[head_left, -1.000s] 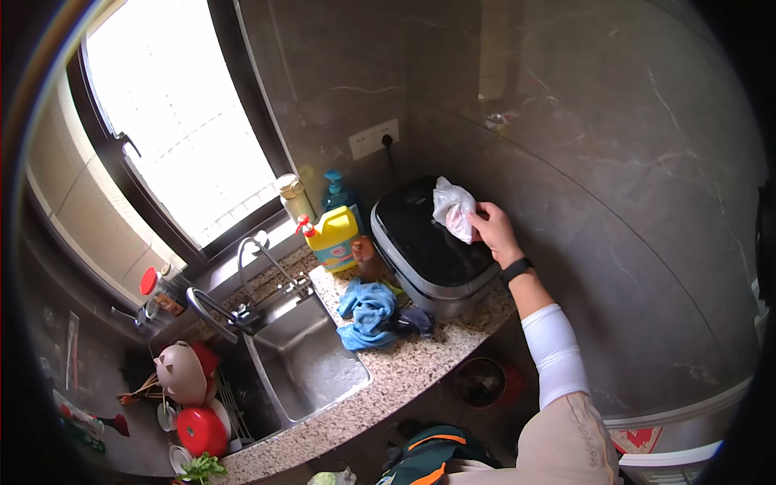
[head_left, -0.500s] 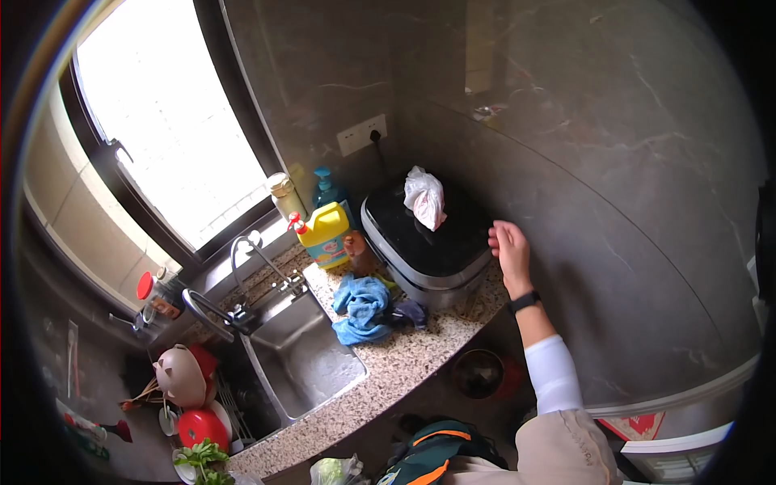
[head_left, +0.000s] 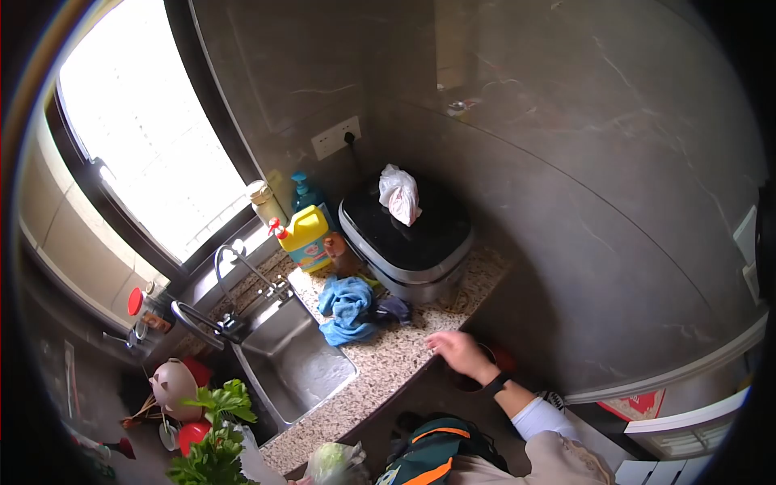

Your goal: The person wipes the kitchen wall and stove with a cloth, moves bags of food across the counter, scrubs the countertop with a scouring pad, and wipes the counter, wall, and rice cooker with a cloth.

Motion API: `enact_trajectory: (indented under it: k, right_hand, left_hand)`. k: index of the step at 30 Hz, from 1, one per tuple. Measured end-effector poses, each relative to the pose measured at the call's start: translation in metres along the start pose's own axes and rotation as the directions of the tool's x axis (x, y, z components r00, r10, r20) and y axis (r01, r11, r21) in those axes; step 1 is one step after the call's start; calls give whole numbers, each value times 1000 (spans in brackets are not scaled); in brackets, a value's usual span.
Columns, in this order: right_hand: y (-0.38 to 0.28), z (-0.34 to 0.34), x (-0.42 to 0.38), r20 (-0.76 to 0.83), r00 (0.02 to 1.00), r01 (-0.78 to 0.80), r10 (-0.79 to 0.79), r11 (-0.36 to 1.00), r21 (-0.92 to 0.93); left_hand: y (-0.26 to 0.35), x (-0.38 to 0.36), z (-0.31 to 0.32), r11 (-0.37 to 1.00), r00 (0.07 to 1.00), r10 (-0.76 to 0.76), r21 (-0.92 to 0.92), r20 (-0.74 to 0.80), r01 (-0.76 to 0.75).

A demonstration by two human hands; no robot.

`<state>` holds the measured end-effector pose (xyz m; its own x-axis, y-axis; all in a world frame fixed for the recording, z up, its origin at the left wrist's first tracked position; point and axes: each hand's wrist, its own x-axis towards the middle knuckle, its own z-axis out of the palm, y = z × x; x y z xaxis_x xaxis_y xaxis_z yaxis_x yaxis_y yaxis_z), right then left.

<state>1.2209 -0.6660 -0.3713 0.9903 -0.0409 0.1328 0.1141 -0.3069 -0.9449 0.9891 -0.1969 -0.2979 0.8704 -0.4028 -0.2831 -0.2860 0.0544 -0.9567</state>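
Okay, the right hand (head_left: 461, 354) is dropping toward the counter (head_left: 386, 360), loosely uncurled and gripping nothing, so the white bag (head_left: 399, 195) is sitting unheld on the appliance lid (head_left: 437, 225); left hand isn't showing.

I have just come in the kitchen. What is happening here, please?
The person's right hand is near the edge of the counter, with nothing visible in it; the left hand cannot be made out. A white plastic bag rests on the black-lidded appliance. A blue cloth lies beside the sink, and leafy greens show at the view's lower left.
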Motion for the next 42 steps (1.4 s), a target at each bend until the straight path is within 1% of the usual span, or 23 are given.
enact_trajectory:
  k: [4,5,6,7,8,11,15,16,19,20,21,23,24,25,28,29,33,34,35,37,39,41,42]
  right_hand:
    - [-47,46,0,340,900,330,-273,936,-120]
    - [-60,56,-3,415,860,362,-297,928,-87]
    - [-68,68,-5,470,823,380,-320,924,-35]
    - [-74,82,-8,485,782,471,-392,881,-48]
    - [-79,80,-6,545,767,426,-340,904,-35]
    - [-126,106,-24,648,641,632,-412,762,-141]
    - [-124,118,-28,622,682,598,-385,783,-172]
    - [-129,115,-29,594,724,556,-351,807,-201]
    - [-128,125,-35,462,801,531,-381,808,-256]
    - [-129,128,-36,432,834,448,-343,878,-168]
    - [-130,130,-35,408,862,359,-300,930,-76]
    - [-124,130,-28,371,841,452,-393,888,-82]
    - [-122,129,-26,331,818,525,-471,846,-93]
    - [-123,125,-24,331,815,530,-477,843,-91]
    - [-148,98,-16,222,817,551,-531,834,-35]
    - [-146,97,-15,233,811,558,-537,829,-33]
    - [-157,66,-5,185,935,285,-304,951,121]
    - [-156,53,-2,171,958,200,-229,965,172]
    - [-156,38,3,159,976,114,-151,969,221]
    - [-171,-5,19,64,963,253,-261,961,115]
    - [-168,-48,38,-35,896,422,-443,873,-245]
    - [-199,-80,56,-289,925,285,-247,954,96]
    - [-199,-97,68,-369,892,285,-262,959,6]
  left_hand:
    - [-32,17,4,991,994,111,78,-8,-110]
    - [-33,21,6,871,999,-53,-488,6,49]
    - [-33,27,8,436,977,-179,-882,112,181]
    - [-32,34,9,-159,936,-220,-957,273,242]
    - [-34,42,9,-696,890,-158,-687,428,207]
    - [-50,82,0,-786,919,-74,-589,388,186]
    - [-107,139,-22,-847,942,-52,-515,332,134]
    - [-114,151,-38,-949,925,-151,-314,348,-36]
    - [-127,179,-37,-826,971,-200,-556,135,-92]
    - [-124,183,-40,-571,916,-389,-807,103,-151]
    - [-152,191,-67,-941,913,-98,-334,395,44]
    - [-163,197,-75,-905,927,-310,-364,212,-220]
    - [-148,205,-71,-753,871,-446,-612,207,-240]
    - [-147,213,-71,-859,898,-344,-477,275,-184]
    - [-170,239,-68,-774,926,-364,-587,106,-237]
    - [-214,230,-88,-933,988,-97,-357,124,-47]
    - [-228,235,-77,-602,874,-483,-703,-57,-379]
    - [-234,228,-75,-598,852,-520,-686,-60,-414]
    - [-237,219,-72,-574,822,-568,-698,-38,-429]
    - [-229,201,-61,-775,831,-545,-445,110,-449]
    - [-202,182,-37,-868,870,-449,-329,202,-371]
    - [-175,161,-25,-931,864,-365,-126,347,-342]
    - [-160,150,-17,-958,849,-286,-128,444,-256]
